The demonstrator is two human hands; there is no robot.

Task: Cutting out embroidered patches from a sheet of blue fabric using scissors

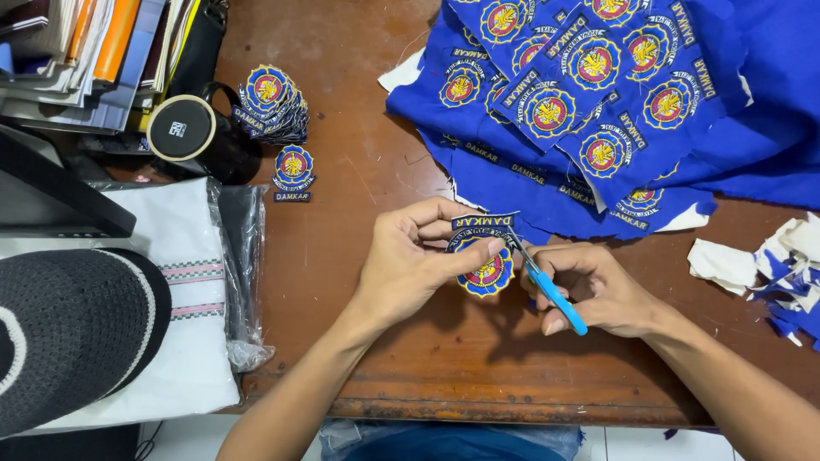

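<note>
A round blue embroidered patch (487,271) is held just above the brown table (359,256), pinched at its upper edge by the left hand (410,256). Blue-handled scissors (547,286) are gripped by the right hand (598,290), its fingers curled through the loops, with the blades at the patch's right edge. The stitched border could be nicked if the patch slips in the pinch. A sheet of uncut patches (581,102) lies beyond, and 1 stack of finished patches (272,102) is seen near a black mug (192,132).
</note>
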